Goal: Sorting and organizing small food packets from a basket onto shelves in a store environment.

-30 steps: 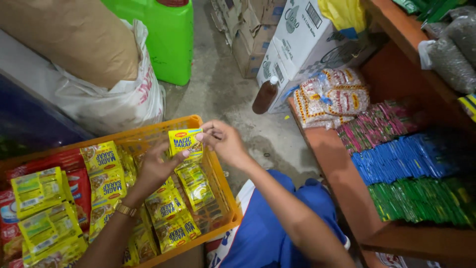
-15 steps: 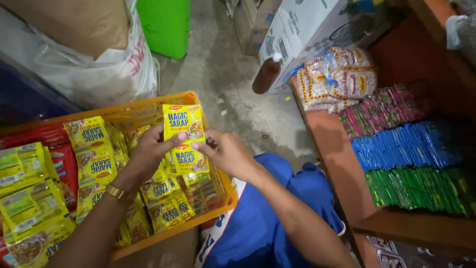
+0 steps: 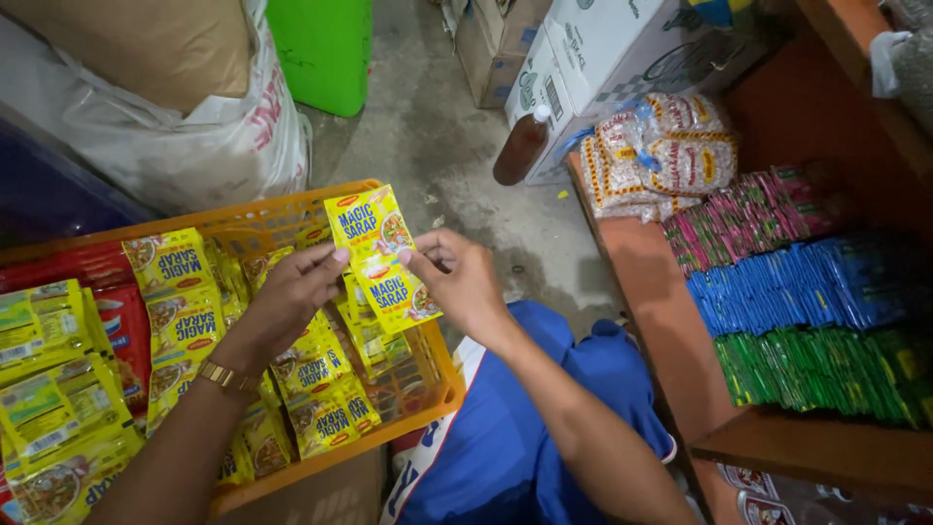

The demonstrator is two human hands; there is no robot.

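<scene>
Head view: left hand [image 3: 292, 297], right hand [image 3: 457, 282] pinch glossy yellow sachet strip [image 3: 381, 255] over orange mesh crate [image 3: 437, 389].

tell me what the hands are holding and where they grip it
Both hands hold a strip of joined yellow sachets above the orange basket: left hand and right hand pinch its side edges at the seam.

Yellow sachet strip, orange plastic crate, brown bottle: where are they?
Yellow sachet strip [image 3: 381, 261], head view, its middle seam.
Orange plastic crate [image 3: 439, 397], head view, its right rim.
Brown bottle [image 3: 519, 149], head view, its body.
</scene>
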